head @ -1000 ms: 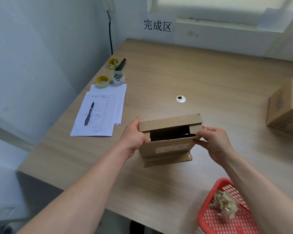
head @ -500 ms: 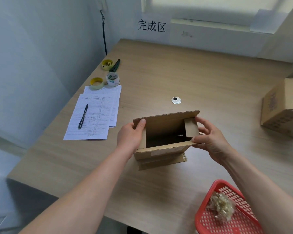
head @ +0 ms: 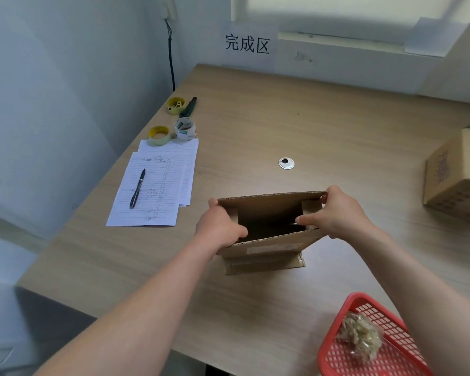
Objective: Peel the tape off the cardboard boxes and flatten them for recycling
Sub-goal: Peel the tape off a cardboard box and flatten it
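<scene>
Box in hand: the small cardboard box [head: 266, 229] stands on the worktop [head: 296, 126] at centre frame, its top open, flaps up, dark inside.
Left hand: the left hand [head: 219, 226] grips the box's left side with its fingers curled over the rim, probably to steady it.
Right hand: the right hand [head: 337, 213] pinches the right corner, thumb on the small side flap; my guess is the two hands are spreading the walls so the box can fold flat.
Tape on box: a strip seems to remain along the lower front, though I cannot tell for sure.
Boxes: two, counting the second box [head: 456, 175] at the right edge, well apart.
Tape rolls: three, in the upper left beside the paper sheets [head: 158, 191], with one pen [head: 137, 188] lying on them.
Basket: one red basket [head: 369, 346], lower right, holding crumpled tape, likely placed close for scraps.
</scene>
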A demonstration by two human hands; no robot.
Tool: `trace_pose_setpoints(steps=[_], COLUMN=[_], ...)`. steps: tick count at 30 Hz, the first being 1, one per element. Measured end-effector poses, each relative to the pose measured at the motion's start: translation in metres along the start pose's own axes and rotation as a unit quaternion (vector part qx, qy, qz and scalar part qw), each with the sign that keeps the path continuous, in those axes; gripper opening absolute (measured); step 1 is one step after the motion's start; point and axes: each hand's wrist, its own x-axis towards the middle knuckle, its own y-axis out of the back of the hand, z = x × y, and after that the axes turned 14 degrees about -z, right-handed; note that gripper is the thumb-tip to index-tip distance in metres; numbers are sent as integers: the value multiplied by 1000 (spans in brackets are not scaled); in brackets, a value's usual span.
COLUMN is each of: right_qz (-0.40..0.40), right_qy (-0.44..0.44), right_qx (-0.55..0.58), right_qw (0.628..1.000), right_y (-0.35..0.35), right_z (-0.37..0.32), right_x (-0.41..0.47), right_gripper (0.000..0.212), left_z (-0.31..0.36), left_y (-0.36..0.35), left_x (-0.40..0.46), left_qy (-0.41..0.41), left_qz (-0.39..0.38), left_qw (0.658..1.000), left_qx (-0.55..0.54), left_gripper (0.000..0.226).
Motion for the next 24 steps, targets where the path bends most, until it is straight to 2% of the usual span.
trace_pose_setpoints(steps=[2,4,6,8,10,12,15,17,20,22,24], right_qz=[-7,-6,20,50,56,32,-82,-132,-100,-64,-74], right_qy=[-15,-15,20,87,142,154,108,38,-24,-61,-83], right_qx=[-3,28,115,246,376,425,486,468,312,194,100], right_qw=[1000,999,993,964,914,892,864,873,945,977,989], right_y=[1,2,4,7,12,8,-18,-45,-92,-117,-131], right_z=[-3,-2,2,5,7,13,31,47,66,73,72], right_x=[-2,-4,-7,-8,-9,-7,5,12,22,27,26], right_gripper=[66,55,42,41,51,59,49,42,20,29,43], left_z=[1,1,-1,-3,-8,-19,-53,-82,-115,-129,-140], left_y=[1,0,3,16,28,34,20,0,-30,-47,-60], left_x=[-3,-8,-15,-23,-26,-23,-6,8,17,18,18], left_qy=[-5,-29,-71,-137,-207,-236,-218,-199,-184,-173,-157], left_qz=[-9,-8,-4,5,12,0,-51,-88,-130,-146,-159], left_qw=[1000,999,997,990,978,964,949,942,927,921,918], left_qx=[-20,-29,-40,-38,32,125,221,256,299,316,327], left_gripper=[93,77,65,70,85,91,88,82,79,80,81])
